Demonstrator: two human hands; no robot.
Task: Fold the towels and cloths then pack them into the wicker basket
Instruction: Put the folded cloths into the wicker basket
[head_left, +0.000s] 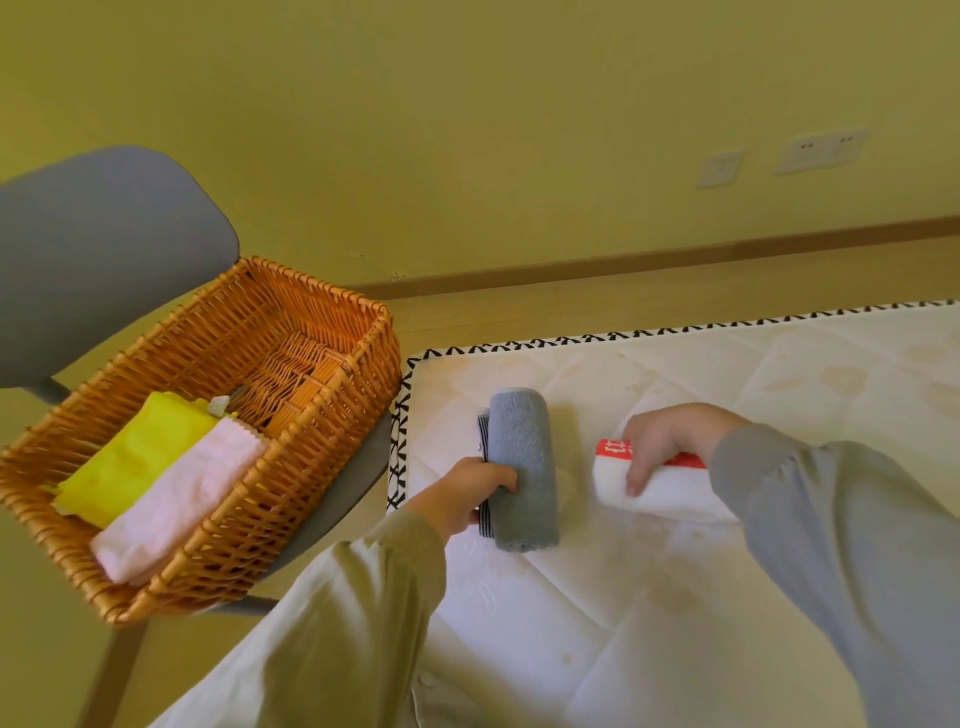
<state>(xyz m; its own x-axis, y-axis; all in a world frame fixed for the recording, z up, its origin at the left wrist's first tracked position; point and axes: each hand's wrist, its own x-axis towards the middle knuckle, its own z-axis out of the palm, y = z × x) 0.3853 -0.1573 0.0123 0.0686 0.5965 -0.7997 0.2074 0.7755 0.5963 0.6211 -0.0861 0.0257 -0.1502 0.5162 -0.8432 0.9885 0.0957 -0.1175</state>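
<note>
Two rolls: left hand fingers curl round grey towel, right hand grips red-banded white towel.

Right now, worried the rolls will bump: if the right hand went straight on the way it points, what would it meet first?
Probably the grey rolled towel, which the left hand grips. The right hand, holding the white towel, points leftward, with only bare mattress between the two.

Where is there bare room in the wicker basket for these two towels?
In the wicker basket, the far half is bare floor, bordered by its far wall and the yellow cloth and pink cloth. The near half is crowded: those two fill it side by side.
</note>
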